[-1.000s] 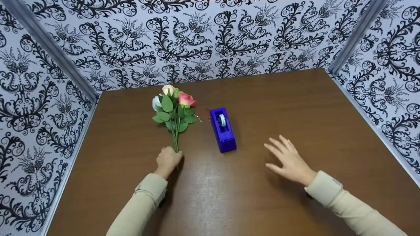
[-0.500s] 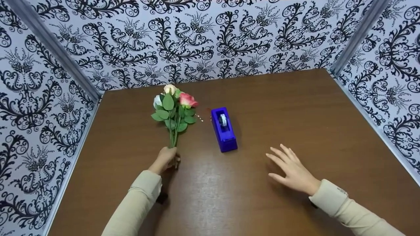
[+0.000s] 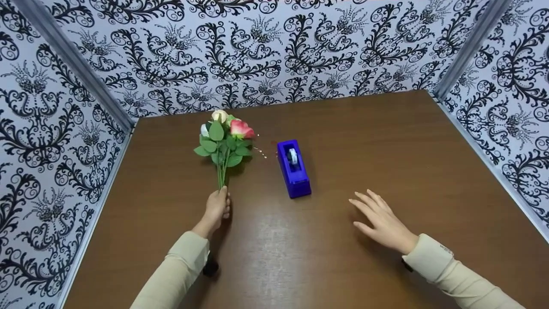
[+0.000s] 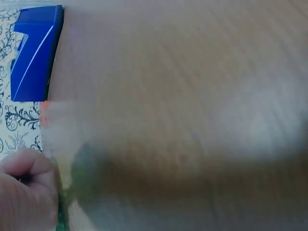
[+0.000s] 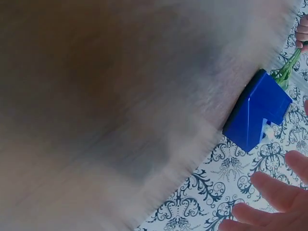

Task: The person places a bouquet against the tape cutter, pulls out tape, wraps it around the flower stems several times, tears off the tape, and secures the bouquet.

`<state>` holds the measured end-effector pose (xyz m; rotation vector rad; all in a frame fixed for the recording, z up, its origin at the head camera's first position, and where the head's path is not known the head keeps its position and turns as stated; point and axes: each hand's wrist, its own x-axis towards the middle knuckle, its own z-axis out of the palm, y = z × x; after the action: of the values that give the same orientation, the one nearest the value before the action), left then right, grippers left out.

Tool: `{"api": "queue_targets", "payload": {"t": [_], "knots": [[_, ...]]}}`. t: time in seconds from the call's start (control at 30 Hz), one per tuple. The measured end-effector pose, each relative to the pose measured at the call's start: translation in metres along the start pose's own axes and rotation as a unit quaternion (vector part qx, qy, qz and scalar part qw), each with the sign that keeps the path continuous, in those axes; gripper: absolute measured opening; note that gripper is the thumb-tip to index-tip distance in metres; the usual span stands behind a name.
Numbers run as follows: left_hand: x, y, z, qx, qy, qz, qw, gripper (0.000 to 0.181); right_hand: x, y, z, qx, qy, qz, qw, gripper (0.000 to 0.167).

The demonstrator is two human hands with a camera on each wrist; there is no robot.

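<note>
My left hand grips a small bunch of roses by the lower ends of its green stems. The blooms are cream, pinkish red and pale bluish white, with broad green leaves below them, pointing to the far side of the table. In the left wrist view the curled fingers and thumb show at the lower left edge. My right hand holds nothing and has its fingers spread over the right part of the table. Between the hands stands a blue tape dispenser with a roll of tape in it, touched by neither.
The brown wooden table is bounded by patterned black-and-white walls at the back and both sides. A few small white specks lie between the roses and the dispenser.
My left hand has turned thumb-up and shifted slightly left with the roses, its grip now closer up the stems. My right hand has moved slightly nearer and to the right, fingers still spread.
</note>
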<state>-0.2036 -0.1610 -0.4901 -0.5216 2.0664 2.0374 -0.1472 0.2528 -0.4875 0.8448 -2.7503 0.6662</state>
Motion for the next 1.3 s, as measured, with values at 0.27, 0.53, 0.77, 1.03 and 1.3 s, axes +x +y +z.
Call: {"api": "queue_targets", "payload": {"t": [0.27, 0.53, 0.77, 1.03, 1.3], "knots": [[-0.005, 0.007, -0.005, 0.034, 0.049, 0.039, 0.9974, 0.032, 0.0, -0.005, -0.007, 0.038, -0.046, 0.053, 0.9968, 0.048], [-0.011, 0.026, -0.013, 0.014, 0.063, 0.066, 0.9958, 0.031, 0.003, -0.006, -0.011, 0.059, -0.057, 0.075, 0.9938, 0.045], [-0.026, 0.045, -0.011, 0.054, 0.063, 0.116, 0.9898, 0.03, 0.008, -0.008, -0.017, 0.068, -0.056, 0.077, 0.9932, 0.043], [-0.045, 0.068, -0.004, 0.177, 0.098, 0.236, 0.9504, 0.03, 0.009, -0.007, -0.025, 0.062, -0.033, 0.067, 0.9952, 0.042], [-0.068, 0.085, 0.009, 0.186, 0.083, 0.283, 0.9373, 0.027, 0.008, -0.005, -0.029, 0.06, -0.037, 0.075, 0.9947, 0.042]]}}
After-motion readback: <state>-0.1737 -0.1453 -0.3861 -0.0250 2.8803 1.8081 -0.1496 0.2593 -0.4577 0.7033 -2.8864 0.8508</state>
